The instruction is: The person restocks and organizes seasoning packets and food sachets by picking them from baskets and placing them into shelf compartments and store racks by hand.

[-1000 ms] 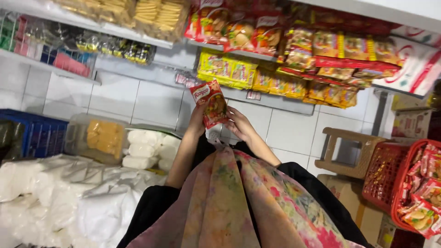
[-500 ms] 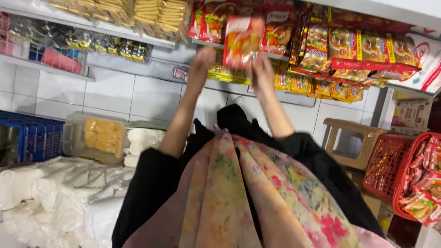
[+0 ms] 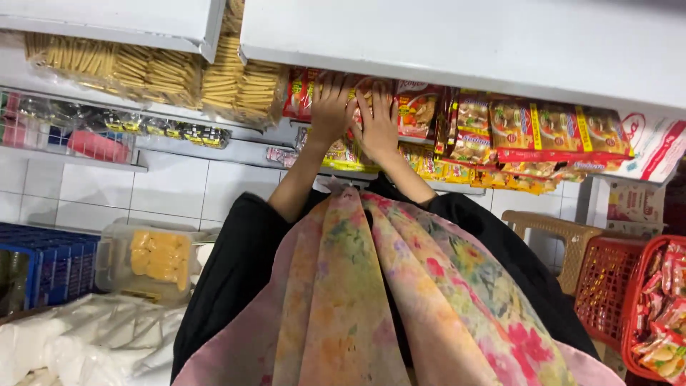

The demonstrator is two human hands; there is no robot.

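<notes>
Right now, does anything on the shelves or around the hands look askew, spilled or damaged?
Nothing stands out. Both hands, left hand and right hand, press against red snack packets in the shelf row. The neighbouring packets overlap loosely but none has fallen, and the lidded tub below sits closed.

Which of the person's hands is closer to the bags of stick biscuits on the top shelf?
Left. The left hand is just right of the stick biscuits; the right hand is farther right, beyond it.
</notes>
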